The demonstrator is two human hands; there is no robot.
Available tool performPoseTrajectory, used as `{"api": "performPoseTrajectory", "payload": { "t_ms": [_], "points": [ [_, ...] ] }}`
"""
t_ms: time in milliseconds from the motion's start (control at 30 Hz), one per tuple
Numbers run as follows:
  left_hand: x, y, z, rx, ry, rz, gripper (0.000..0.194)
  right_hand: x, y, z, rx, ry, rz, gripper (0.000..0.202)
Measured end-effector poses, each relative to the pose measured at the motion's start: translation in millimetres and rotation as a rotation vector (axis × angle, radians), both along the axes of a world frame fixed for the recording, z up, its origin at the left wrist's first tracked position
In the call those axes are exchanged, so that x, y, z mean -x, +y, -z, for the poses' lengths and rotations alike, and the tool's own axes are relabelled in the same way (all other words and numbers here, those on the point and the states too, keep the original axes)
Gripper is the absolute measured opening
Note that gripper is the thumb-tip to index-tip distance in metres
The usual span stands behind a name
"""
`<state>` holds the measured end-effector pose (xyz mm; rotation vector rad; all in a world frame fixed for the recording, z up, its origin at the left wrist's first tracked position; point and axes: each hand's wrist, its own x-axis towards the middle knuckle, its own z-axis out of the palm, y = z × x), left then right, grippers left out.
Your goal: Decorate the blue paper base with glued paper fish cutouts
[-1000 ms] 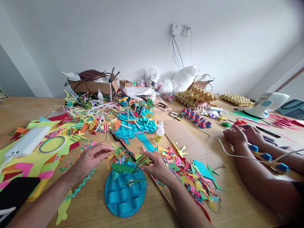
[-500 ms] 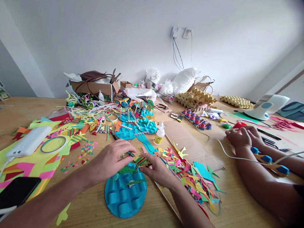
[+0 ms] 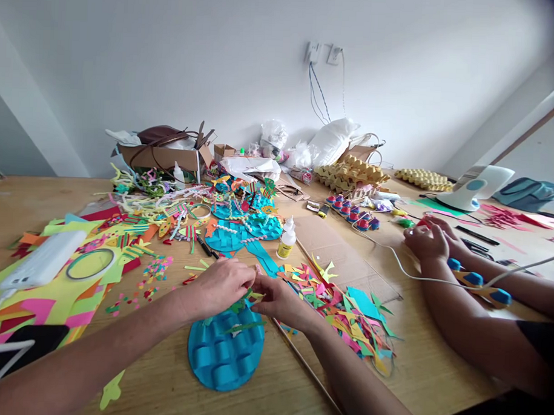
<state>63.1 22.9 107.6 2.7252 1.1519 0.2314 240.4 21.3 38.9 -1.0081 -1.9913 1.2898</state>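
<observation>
My left hand (image 3: 224,285) and my right hand (image 3: 280,301) meet with bent, closed fingers above the far edge of a round blue egg-carton disc (image 3: 226,354). Between them shows part of a green paper fish (image 3: 254,296), mostly covered by my fingers. On the disc's bumpy top lies a thin green paper strip (image 3: 245,327) with a small whitish spot near it. A white glue bottle (image 3: 287,239) with a yellow label stands upright just beyond my right hand.
Paper scraps (image 3: 346,319) lie right of a thin wooden stick (image 3: 305,373). Left are coloured sheets (image 3: 92,292), a white power bank (image 3: 45,260) and a phone (image 3: 38,344). Behind are decorated blue discs (image 3: 226,235). At right, another person's hands (image 3: 433,240) work near a white cable (image 3: 402,269).
My hands have drawn together, and the striped fish between them is now more covered. The view has shifted slightly, moving the scene a little left.
</observation>
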Motion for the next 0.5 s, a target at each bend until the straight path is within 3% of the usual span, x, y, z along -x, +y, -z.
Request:
{"api": "performPoseTrajectory", "payload": {
  "t_ms": [167, 300, 500],
  "points": [
    [3, 0, 3.0, -0.020, -0.002, 0.020, 0.010, 2, 1, 10.0, -0.089, -0.140, 0.085, 0.016],
    [4, 0, 7.0, -0.020, 0.020, 0.024, 0.010, 13, 1, 9.7, -0.219, -0.186, 0.050, 0.010],
    [4, -2, 8.5, -0.002, 0.038, 0.002, 0.008, 19, 5, 19.9, -0.288, -0.172, -0.004, 0.013]
  ]
}}
